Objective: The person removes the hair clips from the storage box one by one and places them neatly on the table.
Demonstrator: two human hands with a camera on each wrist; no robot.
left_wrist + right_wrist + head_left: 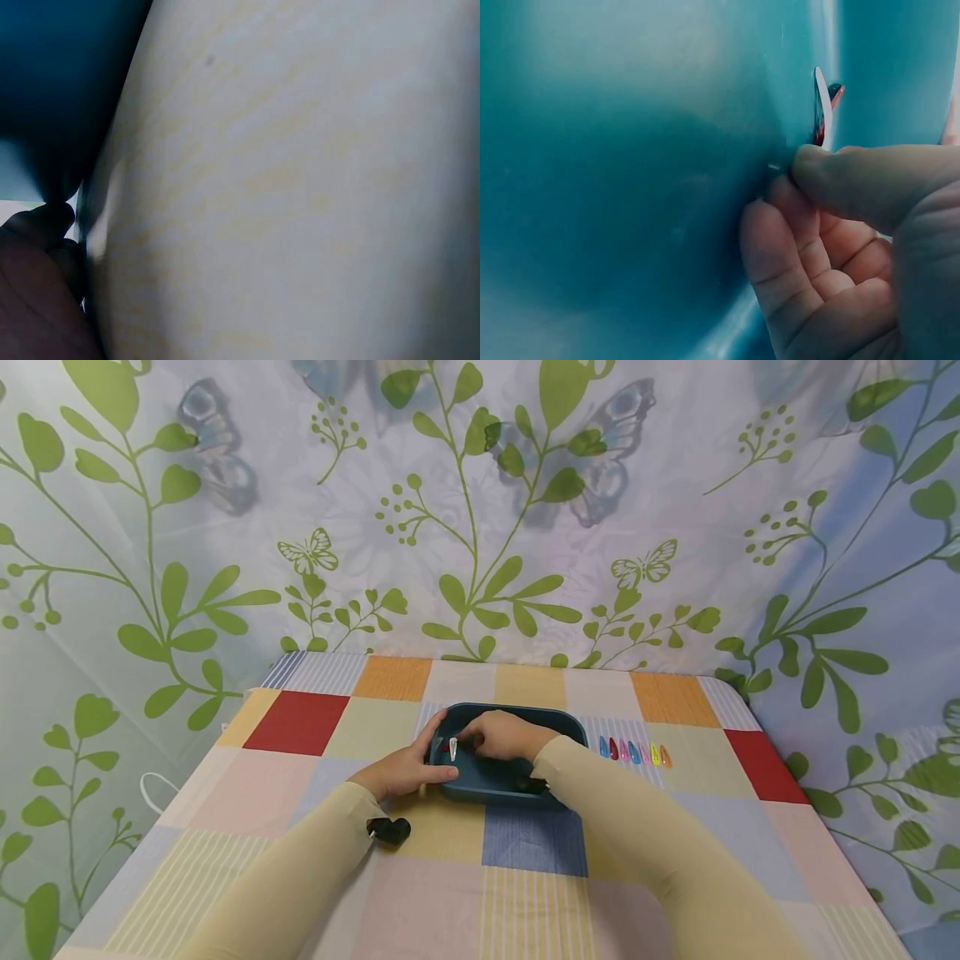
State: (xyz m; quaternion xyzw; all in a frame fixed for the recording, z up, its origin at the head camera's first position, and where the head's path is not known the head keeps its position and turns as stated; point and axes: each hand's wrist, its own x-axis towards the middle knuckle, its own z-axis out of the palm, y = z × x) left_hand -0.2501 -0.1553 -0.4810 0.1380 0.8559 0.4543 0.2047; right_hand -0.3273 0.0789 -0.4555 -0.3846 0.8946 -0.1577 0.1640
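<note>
Gripping the left end of the blue tray (480,777), the left hand (403,770) should steady it while the right hand (504,735), fingers curled, pinch unclear, handles the white snap hair clip (453,749) inside that end, avoiding the red piece (838,93) beside it.

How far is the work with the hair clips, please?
Seven clips in a row right of the tray look done. In hand: the left hand touches the tray; the right hand reaches inside, though whether it holds anything is unclear. Apparently left: a white clip and red piece inside.
</note>
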